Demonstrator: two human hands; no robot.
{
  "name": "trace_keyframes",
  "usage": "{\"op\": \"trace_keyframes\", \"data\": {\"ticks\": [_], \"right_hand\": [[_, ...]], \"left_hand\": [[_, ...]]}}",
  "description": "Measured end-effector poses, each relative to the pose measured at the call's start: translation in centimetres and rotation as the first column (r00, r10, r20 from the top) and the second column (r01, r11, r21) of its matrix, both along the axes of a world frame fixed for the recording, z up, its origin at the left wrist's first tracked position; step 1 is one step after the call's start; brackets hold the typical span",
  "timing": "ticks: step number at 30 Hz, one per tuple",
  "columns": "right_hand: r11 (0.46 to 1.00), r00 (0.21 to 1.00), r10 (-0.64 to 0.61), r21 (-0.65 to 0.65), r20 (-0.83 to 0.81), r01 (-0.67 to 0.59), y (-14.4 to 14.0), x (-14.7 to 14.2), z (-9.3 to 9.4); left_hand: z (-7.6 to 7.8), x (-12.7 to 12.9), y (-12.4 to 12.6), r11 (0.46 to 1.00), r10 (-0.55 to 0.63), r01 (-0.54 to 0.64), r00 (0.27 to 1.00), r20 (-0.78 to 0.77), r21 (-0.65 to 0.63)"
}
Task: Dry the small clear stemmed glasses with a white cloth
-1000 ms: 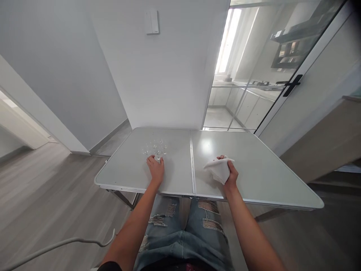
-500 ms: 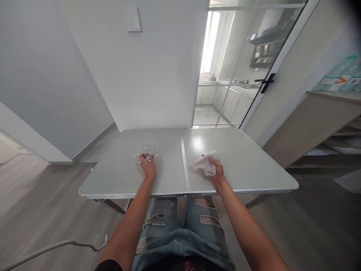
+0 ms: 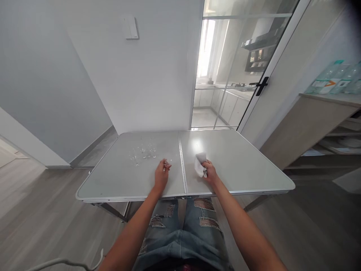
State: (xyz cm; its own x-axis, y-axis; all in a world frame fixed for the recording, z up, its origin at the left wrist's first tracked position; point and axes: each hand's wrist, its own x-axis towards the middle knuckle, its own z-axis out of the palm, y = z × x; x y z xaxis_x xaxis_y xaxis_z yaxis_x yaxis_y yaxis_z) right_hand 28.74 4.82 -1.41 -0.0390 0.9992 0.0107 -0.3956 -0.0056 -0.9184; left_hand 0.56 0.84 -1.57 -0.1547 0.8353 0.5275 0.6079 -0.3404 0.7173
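- Only one view exists: a camera on the person's head, looking forward and down.
- It faces the grey folding tabletop point(image 3: 231, 165), a white wall and a glass door point(image 3: 242, 64) behind.
- The tabletop is near; both forearms enter from the bottom edge.

Bare forearms; ripped, light-blue jeans point(image 3: 180, 233).

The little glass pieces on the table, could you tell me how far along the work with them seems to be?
No finished pieces show apart. The left hand pinches one small glass piece; the right hand holds a white cloth beside it. The cluster of glass pieces lies untouched on the folding table.
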Motion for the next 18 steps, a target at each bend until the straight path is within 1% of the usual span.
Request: {"op": "trace_keyframes", "data": {"ticks": [2, 4, 7, 9, 11, 13, 15, 18], "right_hand": [[0.998, 1.0, 0.011, -0.064, -0.001, -0.011, -0.2, -0.3, 0.0], [0.996, 0.998, 0.044, -0.075, 0.038, -0.041, -0.6, -0.7, 0.1], [0.995, 0.989, 0.094, -0.028, 0.118, -0.092, -1.7, -1.6, 0.3], [0.993, 0.977, 0.111, 0.026, 0.182, -0.118, -2.6, -2.2, 0.7], [0.986, 0.955, 0.109, 0.09, 0.277, -0.139, -3.3, -2.5, 1.5], [0.973, 0.91, 0.112, 0.141, 0.399, -0.182, -3.8, -2.5, 2.7], [0.953, 0.848, 0.148, 0.157, 0.509, -0.26, -4.0, -2.3, 4.2], [0.897, 0.731, 0.267, 0.115, 0.628, -0.426, -3.7, -1.9, 6.2]], "left_hand": [[-0.3, 1.0, -0.3, 0.998, -0.06, 0.059, 0.991, -0.119, -0.012], [-0.3, 1.5, -0.4, 0.997, -0.08, 0.077, 0.97, -0.231, -0.022], [0.0, 1.6, -0.4, 0.994, -0.112, 0.11, 0.924, -0.365, -0.026], [0.2, 1.6, -0.5, 0.99, -0.133, 0.136, 0.9, -0.416, -0.023], [0.3, 1.7, -0.6, 0.989, -0.138, 0.144, 0.886, -0.443, -0.021], [0.3, 1.8, -0.7, 0.989, -0.139, 0.144, 0.877, -0.461, -0.024], [0.2, 1.8, -0.8, 0.989, -0.143, 0.148, 0.871, -0.469, -0.027], [0.0, 1.8, -1.1, 0.987, -0.15, 0.16, 0.869, -0.472, -0.019]]}}
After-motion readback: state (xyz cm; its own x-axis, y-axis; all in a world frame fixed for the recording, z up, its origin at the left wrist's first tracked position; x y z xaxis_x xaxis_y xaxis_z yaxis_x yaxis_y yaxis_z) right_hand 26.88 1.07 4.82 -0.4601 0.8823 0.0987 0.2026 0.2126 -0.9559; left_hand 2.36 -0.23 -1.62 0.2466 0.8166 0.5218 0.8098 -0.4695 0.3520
